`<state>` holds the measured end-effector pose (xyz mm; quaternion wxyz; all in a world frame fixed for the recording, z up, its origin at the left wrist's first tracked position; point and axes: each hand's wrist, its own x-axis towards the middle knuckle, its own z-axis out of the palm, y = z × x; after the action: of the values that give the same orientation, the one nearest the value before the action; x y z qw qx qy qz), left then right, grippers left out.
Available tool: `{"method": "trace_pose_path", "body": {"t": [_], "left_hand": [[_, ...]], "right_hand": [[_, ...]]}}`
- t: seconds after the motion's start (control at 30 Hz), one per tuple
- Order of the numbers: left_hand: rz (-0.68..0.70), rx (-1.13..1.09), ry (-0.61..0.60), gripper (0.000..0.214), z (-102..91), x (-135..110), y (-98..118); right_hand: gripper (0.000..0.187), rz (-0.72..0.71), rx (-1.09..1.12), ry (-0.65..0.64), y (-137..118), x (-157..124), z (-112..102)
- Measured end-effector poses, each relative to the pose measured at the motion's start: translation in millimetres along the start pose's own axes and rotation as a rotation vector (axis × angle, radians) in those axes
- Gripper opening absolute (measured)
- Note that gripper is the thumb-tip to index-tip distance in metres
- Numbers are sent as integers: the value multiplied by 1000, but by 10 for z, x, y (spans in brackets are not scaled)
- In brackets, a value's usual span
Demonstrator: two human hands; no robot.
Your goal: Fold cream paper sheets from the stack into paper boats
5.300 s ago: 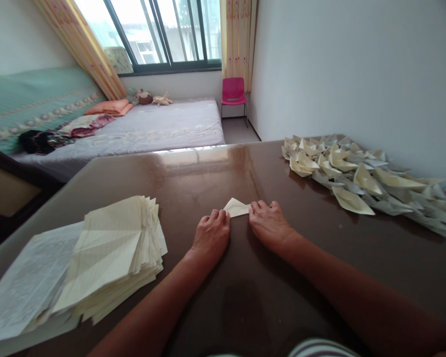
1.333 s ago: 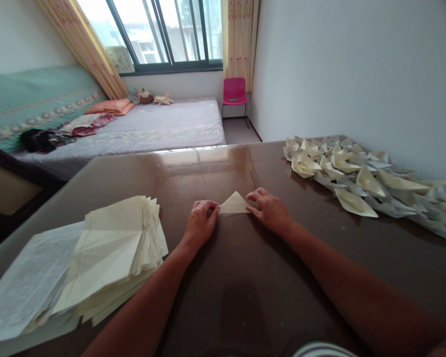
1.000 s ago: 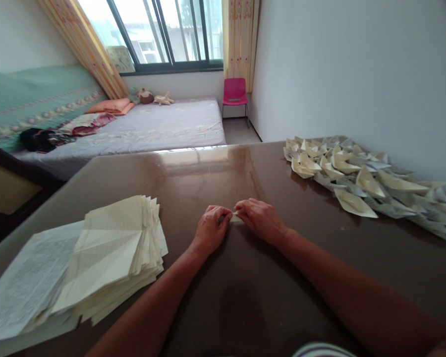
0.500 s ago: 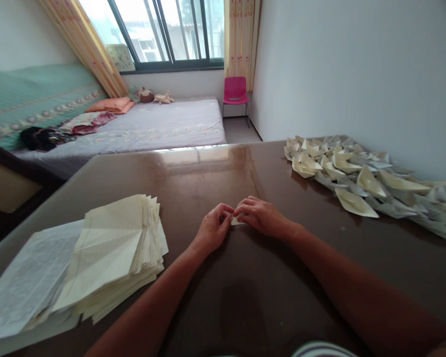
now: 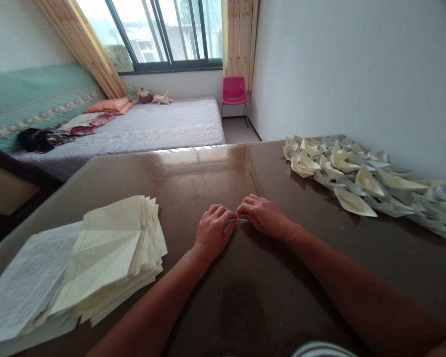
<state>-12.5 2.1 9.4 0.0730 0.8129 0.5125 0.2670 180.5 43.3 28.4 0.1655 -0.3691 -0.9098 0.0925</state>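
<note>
Over the middle of the brown table (image 5: 208, 178), my left hand (image 5: 215, 228) and my right hand (image 5: 262, 213) meet at the fingertips. Both are closed on a small folded piece of paper (image 5: 241, 220), pinched between fingers and thumbs. Only a thin pale edge of it shows in the gap; the fingers hide the rest, so its folded shape cannot be made out. To the left lies a stack of yellowish lined paper (image 5: 104, 243). A pile of folded paper boats (image 5: 342, 163), cream and grey, spreads along the table's right side.
Printed white sheets (image 5: 33, 277) lie partly under the yellowish stack. A white wall (image 5: 349, 64) borders the table on the right. Past the far edge stand a bed (image 5: 171, 121) and a pink chair (image 5: 234, 91). A dark chair back (image 5: 11, 183) is at the left.
My left hand has turned over more, its back now upward, and shifted slightly right. The paper between the fingers shows less than before, as a thin edge.
</note>
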Motion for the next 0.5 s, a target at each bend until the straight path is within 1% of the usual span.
{"method": "trace_pose_path", "body": {"t": [0.1, 0.2, 0.5], "left_hand": [[11, 98, 14, 17, 3, -16, 2], [8, 131, 13, 18, 0, -19, 4], [-3, 166, -76, 21, -33, 11, 27]], "right_hand": [[19, 11, 26, 1, -7, -1, 4], [19, 4, 55, 1, -16, 1, 11], [19, -2, 76, 14, -18, -15, 37]]}}
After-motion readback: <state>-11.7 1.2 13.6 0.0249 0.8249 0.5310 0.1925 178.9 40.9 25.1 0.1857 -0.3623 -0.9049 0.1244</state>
